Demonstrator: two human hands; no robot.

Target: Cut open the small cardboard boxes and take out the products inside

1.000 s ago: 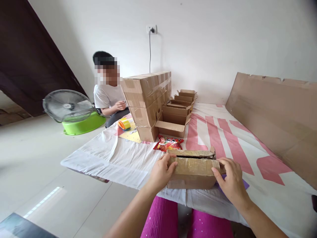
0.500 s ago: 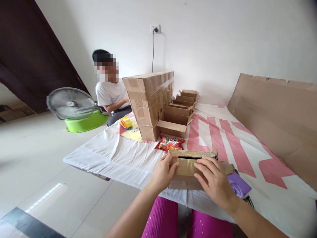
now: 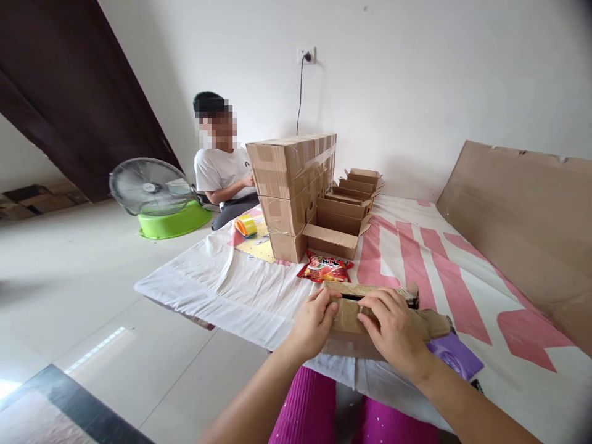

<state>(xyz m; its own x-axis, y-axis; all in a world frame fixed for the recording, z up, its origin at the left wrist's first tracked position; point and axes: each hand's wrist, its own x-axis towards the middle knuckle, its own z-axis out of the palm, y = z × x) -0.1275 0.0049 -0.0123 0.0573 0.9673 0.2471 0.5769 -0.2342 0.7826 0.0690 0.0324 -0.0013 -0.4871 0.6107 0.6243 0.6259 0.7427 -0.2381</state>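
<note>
A small worn cardboard box [image 3: 349,317] lies at the near edge of the table. A narrow dark gap runs between its top flaps. My left hand [image 3: 317,317] has its thumb and fingers closed on the left end of the near flap. Over the middle of that flap, my right hand [image 3: 393,327] curls its fingers at the gap's edge, thumb on the near side. A loose flap [image 3: 432,324] sticks out on the box's right. Right beside it lies a purple packet [image 3: 457,356]. Behind the box rests a red noodle packet [image 3: 326,268].
Taped cardboard boxes [image 3: 282,216] form a tall stack on the cloth-covered table [image 3: 198,302], with open boxes [image 3: 335,237] alongside. A large cardboard sheet [image 3: 518,216] leans at the right. Across the table sits another person [image 3: 219,172], near a fan [image 3: 150,188] on a green basin [image 3: 176,222].
The view has swung slightly left, so everything sits farther right. My right hand has shifted a little left along the flap, closer to my left hand, its fingers more bent.
</note>
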